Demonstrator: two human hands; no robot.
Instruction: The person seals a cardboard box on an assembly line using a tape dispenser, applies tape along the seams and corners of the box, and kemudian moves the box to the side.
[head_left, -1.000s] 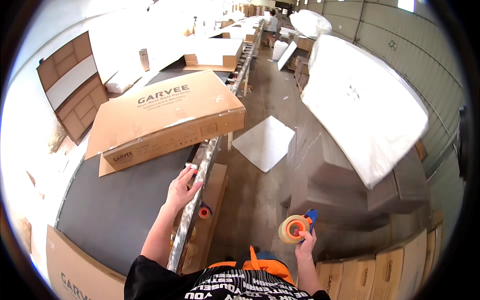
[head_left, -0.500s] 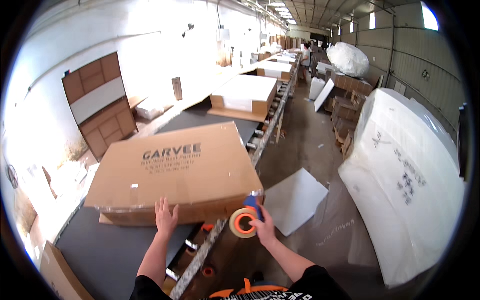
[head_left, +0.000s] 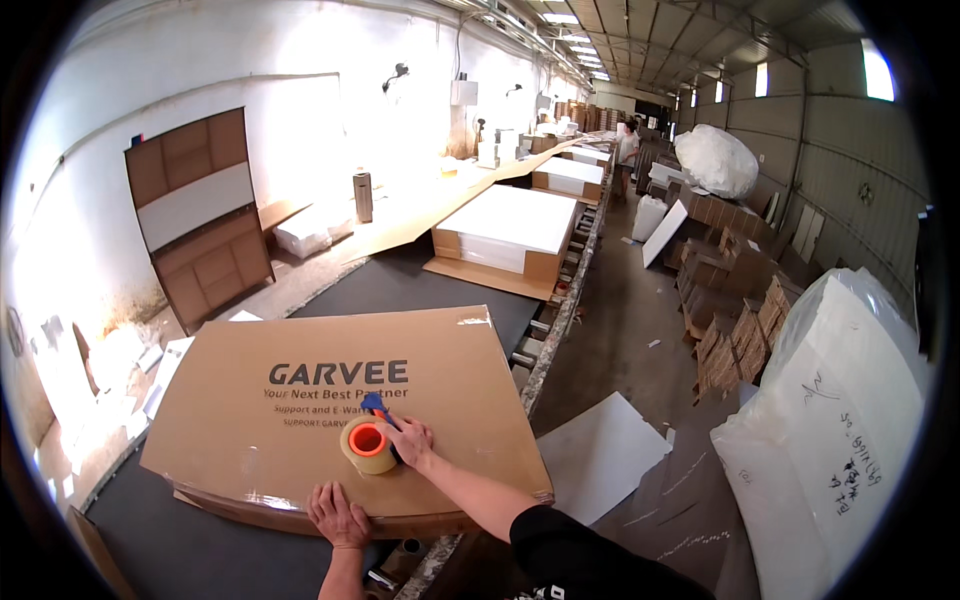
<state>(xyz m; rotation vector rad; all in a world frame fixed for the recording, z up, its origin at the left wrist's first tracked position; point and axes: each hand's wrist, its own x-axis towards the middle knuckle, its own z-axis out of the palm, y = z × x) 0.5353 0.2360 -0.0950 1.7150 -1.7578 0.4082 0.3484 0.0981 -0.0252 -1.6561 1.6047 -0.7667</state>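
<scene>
A large flat brown cardboard box [head_left: 230, 400] with dark print on top lies on the dark conveyor belt [head_left: 130, 545]. Clear tape shines along its near edge. My right hand [head_left: 408, 440] grips a tape dispenser [head_left: 367, 443] with a blue head, an orange core and a wide roll of tape; it is over the middle of the box top. My left hand [head_left: 338, 515] rests on the box's near edge with its fingers spread, holding nothing.
Farther along the belt sits an open carton with white panels [head_left: 510, 220]. A white sheet [head_left: 605, 455] leans right of the conveyor. Plastic-wrapped white bundles [head_left: 820, 440] stand at right, near stacked brown cartons [head_left: 750, 340]. Someone [head_left: 628, 148] stands far down the aisle.
My right hand has carried the tape dispenser leftward from beside the box's right corner to above its top. My left hand now lies lower, on the near edge. The view has shifted.
</scene>
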